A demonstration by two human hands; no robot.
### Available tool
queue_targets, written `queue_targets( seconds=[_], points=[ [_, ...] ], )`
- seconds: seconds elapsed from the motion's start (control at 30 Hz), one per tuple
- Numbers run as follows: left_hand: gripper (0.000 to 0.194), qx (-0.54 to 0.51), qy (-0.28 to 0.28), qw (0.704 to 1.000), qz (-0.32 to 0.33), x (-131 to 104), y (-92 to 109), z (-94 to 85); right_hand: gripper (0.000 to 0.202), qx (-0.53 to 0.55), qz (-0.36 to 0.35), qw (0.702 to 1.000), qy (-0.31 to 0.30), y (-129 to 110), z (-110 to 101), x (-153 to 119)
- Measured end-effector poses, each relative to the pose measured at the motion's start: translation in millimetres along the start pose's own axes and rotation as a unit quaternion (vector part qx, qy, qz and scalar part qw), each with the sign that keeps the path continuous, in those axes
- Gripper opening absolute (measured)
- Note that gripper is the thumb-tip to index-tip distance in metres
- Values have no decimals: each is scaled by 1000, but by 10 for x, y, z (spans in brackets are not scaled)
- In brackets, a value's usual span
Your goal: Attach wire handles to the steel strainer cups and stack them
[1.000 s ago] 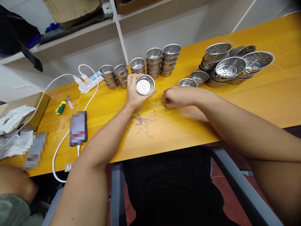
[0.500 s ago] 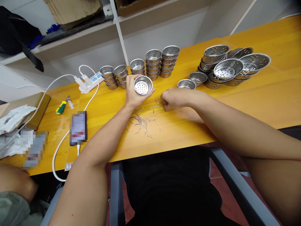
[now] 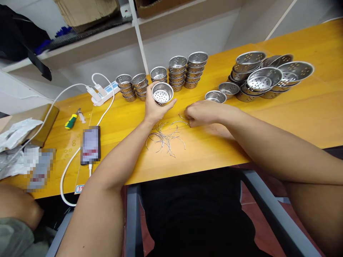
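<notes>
My left hand (image 3: 154, 109) is wrapped round a perforated metal cup (image 3: 162, 93), tilted so that its open top faces me and the holes in its bottom show. My right hand (image 3: 198, 113) is closed low over the table, to the right of the cup. Thin curved metal wire (image 3: 179, 122) runs out from its fingertips; the grip itself is mostly hidden. A loose tangle of similar curved wires (image 3: 163, 139) lies on the table below and between the two hands.
Several stacks of perforated cups (image 3: 177, 73) line the back of the yellow table (image 3: 214, 153). More cups (image 3: 264, 80) are heaped at the right. At the left are a power strip (image 3: 105, 94), a charging phone (image 3: 90, 144) and a screwdriver (image 3: 71, 122). Another person's leg (image 3: 20, 207) shows bottom left.
The cup in my left hand has tipped slightly, so more of its outer side shows. My right hand stays closed in nearly the same place. The whole view has shifted a little.
</notes>
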State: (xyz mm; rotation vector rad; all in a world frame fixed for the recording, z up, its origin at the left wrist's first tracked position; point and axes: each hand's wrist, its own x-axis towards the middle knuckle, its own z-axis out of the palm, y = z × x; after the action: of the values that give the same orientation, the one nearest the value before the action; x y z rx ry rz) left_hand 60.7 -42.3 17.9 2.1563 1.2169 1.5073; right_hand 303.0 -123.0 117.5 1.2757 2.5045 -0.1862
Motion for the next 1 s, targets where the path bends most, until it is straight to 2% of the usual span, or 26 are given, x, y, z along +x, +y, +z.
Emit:
queue_targets(
  seconds=[0.17, 0.3, 0.43, 0.53, 0.67, 0.83, 1.0],
  points=[
    [105, 9, -10, 1000, 19, 23, 96, 7, 11, 33, -19, 998, 45, 171, 72, 26],
    [104, 10, -10, 1000, 18, 24, 77, 2, 9, 161, -13, 983, 90, 289, 89, 22],
    [99, 1, -9, 1000, 26, 14, 2, 11, 25, 328, 0, 930, 164, 318, 115, 26],
    [95, -4, -10, 1000, 27, 7, -8, 2, 29, 389, 19, 895, 216, 351, 164, 66],
    [97, 4, -25, 999, 29, -2, 49, -23, 55, 440, 36, 856, 270, 408, 233, 129],
    [99, -19, -14, 998, 66, -28, 18, 11, 62, 467, 37, 816, 339, 456, 335, 243],
    [97, -47, 8, 990, 131, -6, -67, 33, 71, 470, -48, 752, 459, 562, 463, 413]
  ],
)
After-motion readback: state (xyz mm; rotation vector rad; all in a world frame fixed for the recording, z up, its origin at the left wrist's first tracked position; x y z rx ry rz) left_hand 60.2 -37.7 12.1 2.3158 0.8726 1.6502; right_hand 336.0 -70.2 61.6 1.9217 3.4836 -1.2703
